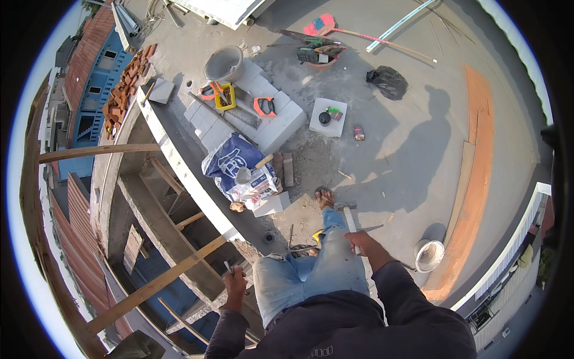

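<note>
My left hand [235, 281] is closed on a short, thin light stick [229, 267], too small to identify, beside an opening crossed by beams. My right hand [362, 243] grips the pale handle of a tool [351, 222], whose grey head is beside my sandalled foot [324, 198]. Ahead, a blue-and-white sack [230, 161] with a trowel-like item on it rests by stacked white blocks [281, 128]. On the blocks lie orange-handled saws [265, 106] and a yellow container [225, 97] of small items. A white bucket [429, 256] stands to my right.
The opening [152, 257] drops away at left, past a pale ledge [179, 161]. A brick pile [122, 90], grey tub [223, 63] and tool-filled basin [323, 64] are farther off. A black bag [387, 82], long boards [475, 179] and a pink dustpan [318, 24] lie on the concrete.
</note>
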The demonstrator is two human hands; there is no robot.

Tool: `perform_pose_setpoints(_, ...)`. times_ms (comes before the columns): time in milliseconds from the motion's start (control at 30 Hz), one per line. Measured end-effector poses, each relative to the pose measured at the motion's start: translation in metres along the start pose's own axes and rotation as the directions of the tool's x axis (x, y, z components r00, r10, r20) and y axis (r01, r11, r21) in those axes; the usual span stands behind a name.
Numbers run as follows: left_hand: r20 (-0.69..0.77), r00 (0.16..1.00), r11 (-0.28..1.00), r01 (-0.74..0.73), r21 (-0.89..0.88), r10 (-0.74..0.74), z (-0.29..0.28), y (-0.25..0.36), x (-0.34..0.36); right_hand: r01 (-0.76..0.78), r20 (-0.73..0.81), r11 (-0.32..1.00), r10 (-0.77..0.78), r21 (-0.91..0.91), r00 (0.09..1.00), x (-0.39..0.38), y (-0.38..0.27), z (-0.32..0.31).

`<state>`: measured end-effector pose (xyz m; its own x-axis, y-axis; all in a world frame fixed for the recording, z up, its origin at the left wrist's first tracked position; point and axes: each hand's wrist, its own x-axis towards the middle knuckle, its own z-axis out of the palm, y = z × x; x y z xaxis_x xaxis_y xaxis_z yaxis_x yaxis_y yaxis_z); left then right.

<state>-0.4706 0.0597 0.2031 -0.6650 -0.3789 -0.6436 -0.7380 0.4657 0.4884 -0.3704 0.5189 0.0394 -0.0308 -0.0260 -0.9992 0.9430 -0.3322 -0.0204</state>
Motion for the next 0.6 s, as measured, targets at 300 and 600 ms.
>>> perform_pose_setpoints(300,0.181,0.983,0.718,-0.145,0.681,0.028,0.099,-0.039,0.056,0.078,0.156,0.957,-0.126,0.280,0.980,0.124,-0.124,0.130)
perform_pose_setpoints(600,0.241,0.970,0.697,-0.195,0.690,0.034,0.152,-0.115,0.084,0.352,-0.066,0.865,-0.352,0.359,0.934,0.269,-0.253,0.280)
